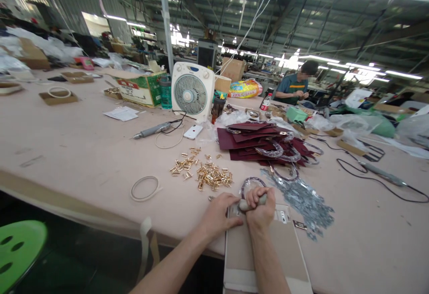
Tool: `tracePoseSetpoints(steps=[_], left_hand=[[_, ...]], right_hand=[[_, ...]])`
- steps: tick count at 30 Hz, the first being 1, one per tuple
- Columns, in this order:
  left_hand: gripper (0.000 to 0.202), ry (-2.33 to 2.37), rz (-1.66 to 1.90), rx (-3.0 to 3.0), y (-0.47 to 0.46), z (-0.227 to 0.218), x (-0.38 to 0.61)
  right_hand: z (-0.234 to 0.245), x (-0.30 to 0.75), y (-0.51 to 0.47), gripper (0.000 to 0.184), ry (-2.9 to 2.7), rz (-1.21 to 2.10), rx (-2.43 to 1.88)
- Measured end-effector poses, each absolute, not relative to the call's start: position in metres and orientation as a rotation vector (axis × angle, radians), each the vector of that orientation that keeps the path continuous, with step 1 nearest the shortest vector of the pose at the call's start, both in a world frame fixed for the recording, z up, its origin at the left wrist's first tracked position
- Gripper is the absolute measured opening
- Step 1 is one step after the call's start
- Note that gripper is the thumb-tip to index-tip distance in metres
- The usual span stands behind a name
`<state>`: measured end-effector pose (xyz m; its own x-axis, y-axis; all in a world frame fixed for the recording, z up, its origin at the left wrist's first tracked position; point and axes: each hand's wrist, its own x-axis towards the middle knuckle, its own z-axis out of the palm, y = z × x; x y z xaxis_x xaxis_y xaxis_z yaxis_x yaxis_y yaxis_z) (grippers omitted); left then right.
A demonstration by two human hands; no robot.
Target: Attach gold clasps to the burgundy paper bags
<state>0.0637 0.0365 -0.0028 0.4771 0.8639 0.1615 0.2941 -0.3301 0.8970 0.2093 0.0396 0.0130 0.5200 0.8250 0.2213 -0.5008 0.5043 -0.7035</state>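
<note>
Panel (283,240) overhangs near edge of bench (100,160); right hand (261,207) clenched round grey tool (246,205) by panel's far edge, left hand (221,213) alongside — can't tell if gripping. Slipping tool could nip it; hard pressing might tip panel.

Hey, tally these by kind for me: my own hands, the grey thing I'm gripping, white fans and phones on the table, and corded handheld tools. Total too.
Own hands: 2, left hand and right hand
Grey gripped object: 1
White fan: 1
Phone: 1
Corded tools: 2
Total: 7
</note>
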Motion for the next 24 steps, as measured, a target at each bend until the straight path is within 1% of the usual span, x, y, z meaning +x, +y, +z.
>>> tracePoseSetpoints(steps=[3,10,17,20,24], left_hand=[[0.059,0.966,0.818,1.874,0.035,-0.001,0.063],[0.061,0.978,0.784,1.882,0.038,-0.003,0.063],[0.051,0.962,0.750,1.867,0.040,-0.003,0.060],[0.048,0.949,0.763,1.859,0.040,-0.004,0.060],[0.037,0.939,0.801,1.907,0.037,-0.001,0.060]], right_hand=[[0.012,0.208,0.046,0.044,-0.602,0.898,-0.649],[0.013,0.206,0.062,0.042,-0.584,1.015,-0.829],[0.018,0.197,0.063,0.043,-0.825,1.044,-0.971],[0.021,0.192,0.056,0.046,-1.034,0.989,-1.043],[0.016,0.187,0.039,0.048,-1.129,0.788,-1.060]])
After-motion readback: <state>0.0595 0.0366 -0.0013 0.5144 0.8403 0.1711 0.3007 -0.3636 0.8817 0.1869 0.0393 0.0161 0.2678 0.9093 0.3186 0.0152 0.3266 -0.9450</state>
